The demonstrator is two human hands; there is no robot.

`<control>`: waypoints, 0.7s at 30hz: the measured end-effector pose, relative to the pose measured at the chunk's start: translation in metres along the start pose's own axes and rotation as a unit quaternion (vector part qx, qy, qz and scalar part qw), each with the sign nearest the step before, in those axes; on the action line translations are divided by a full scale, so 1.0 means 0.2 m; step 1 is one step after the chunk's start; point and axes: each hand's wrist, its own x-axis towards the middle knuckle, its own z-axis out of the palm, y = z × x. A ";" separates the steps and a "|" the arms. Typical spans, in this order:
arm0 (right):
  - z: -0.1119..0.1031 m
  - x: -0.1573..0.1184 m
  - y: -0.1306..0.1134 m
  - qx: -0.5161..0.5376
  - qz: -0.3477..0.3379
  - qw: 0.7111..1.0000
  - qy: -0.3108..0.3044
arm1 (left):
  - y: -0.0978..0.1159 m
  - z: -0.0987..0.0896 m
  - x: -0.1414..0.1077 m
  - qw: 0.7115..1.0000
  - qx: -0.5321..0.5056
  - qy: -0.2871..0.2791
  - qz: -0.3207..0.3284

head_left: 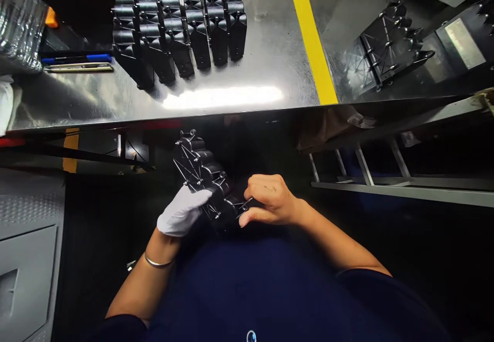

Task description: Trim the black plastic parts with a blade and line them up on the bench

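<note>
My left hand (182, 212), in a white glove, grips a black molded plastic part (203, 169) with ribs, small pegs and a scalloped side. The part is held tilted above my lap, in front of the bench edge. My bare right hand (272, 198) is closed at the part's lower right end, with the thumb below and the fingers curled. A thin, dark blade-like tool (249, 203) shows between thumb and fingers, close to the part's end. Most of that tool is hidden by the hand.
Several similar black parts (196, 38) stand in a row on the metal bench (266, 69). Yellow tape (312, 38) crosses the bench; right of it lies another black part (393, 43). Pens (77, 60) and stacked clear trays (19, 23) sit left. A metal rack (386, 182) stands below right.
</note>
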 end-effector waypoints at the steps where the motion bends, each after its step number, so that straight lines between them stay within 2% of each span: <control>1: 0.00 0.00 0.00 -0.009 0.005 1.000 0.006 | -0.01 0.00 0.00 1.000 -0.006 0.006 -0.007; 6: 0.00 0.00 0.02 -0.070 0.021 0.997 -0.009 | -0.06 0.01 0.00 0.998 -0.036 0.042 -0.019; 12: 0.00 0.00 0.03 -0.110 0.045 0.992 0.035 | -0.10 0.03 0.01 0.994 -0.070 0.072 -0.040; 17: 0.00 0.01 0.03 -0.152 0.025 0.987 0.051 | -0.14 0.04 0.02 0.987 -0.110 0.096 -0.072; 19: -0.01 0.02 0.03 -0.116 0.021 0.992 0.048 | -0.14 0.04 0.02 0.985 -0.120 0.095 -0.076; 21: -0.03 0.02 0.04 -0.025 0.028 0.999 0.032 | -0.13 0.02 0.02 0.986 -0.122 0.080 -0.083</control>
